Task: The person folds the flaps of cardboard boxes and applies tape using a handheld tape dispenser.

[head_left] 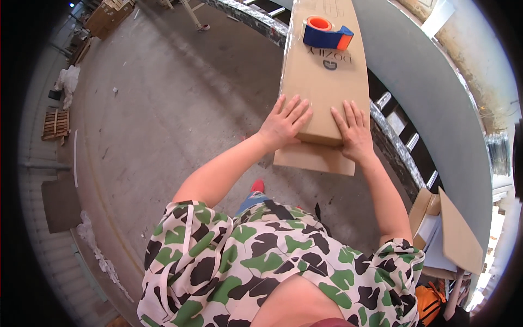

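Hands, both, flat & spread on near end of long cardboard box (325, 82). L hand (284, 124): fingers fanned, palm down on box top nr its left edge, gripping nothing. R hand (354, 133): fingers open, flat on top nr right edge, heel at near end, gripping nothing.

Box: brown, narrow, runs away from person, lies on a roller conveyor (396, 143); near end overhangs. Loose flap or second sheet (314, 158) pokes out beneath near end.

Tape dispenser (327, 32): blue/orange, sits on box top at far half, well apart from hands.

Other: open carton (449, 231) at lower right; concrete floor (163, 109); wooden pallet (55, 124) far left.

Handling note (judgement): keep both palms level w/ even pressure so box stays square on rollers; watch the dispenser, it may slide off if box tilts.
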The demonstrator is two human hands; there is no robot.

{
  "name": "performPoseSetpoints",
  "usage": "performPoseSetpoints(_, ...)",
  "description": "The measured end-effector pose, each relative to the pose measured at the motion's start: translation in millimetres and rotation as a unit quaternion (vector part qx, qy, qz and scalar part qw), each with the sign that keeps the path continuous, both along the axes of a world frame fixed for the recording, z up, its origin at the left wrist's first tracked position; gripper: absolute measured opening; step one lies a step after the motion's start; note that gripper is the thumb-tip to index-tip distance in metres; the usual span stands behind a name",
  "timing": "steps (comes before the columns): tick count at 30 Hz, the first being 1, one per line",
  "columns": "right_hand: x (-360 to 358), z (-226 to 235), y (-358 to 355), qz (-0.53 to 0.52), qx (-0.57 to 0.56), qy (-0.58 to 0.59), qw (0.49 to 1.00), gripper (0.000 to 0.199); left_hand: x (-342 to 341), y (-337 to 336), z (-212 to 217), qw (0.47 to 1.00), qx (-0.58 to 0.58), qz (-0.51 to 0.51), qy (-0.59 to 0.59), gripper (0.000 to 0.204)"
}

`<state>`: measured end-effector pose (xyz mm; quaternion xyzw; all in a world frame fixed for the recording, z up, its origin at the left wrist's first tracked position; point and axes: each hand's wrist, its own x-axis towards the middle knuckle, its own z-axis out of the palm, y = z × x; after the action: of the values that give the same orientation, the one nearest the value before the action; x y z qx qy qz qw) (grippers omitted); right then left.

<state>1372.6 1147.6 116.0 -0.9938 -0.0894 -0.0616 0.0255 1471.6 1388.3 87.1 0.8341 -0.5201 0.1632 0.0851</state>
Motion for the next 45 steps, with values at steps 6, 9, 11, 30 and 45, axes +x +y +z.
performPoseSetpoints(6, 73.5, -0.1, 7.5, -0.005, -0.010, -0.010, 1.000, 0.109, 75.3, 3.0, 14.6, 0.998, 0.042, 0.029, 0.041, 0.102)
performPoseSetpoints(9, 122.4, 3.2, 11.0, -0.037, -0.008, -0.001, 0.999, 0.108, 113.6, -16.7, 22.8, 0.987, 0.114, 0.113, 0.013, 0.106)
performPoseSetpoints(11, 149.6, -0.2, 7.8, -0.049, -0.025, -0.003, 0.998, 0.108, 137.3, -24.1, 16.5, 0.985, 0.118, 0.122, -0.013, 0.108)
performPoseSetpoints(30, 152.2, 4.8, 35.6, -0.024, 0.021, -0.160, 0.987, 0.046, 201.9, -22.1, 6.0, 0.997, 0.017, 0.009, 0.069, 0.084)
performPoseSetpoints(45, 462.1, 36.4, -46.6, -0.197, 0.697, 0.357, 0.589, 0.103, 246.5, -10.6, 3.4, 0.989, -0.019, -0.146, -0.005, 0.096)
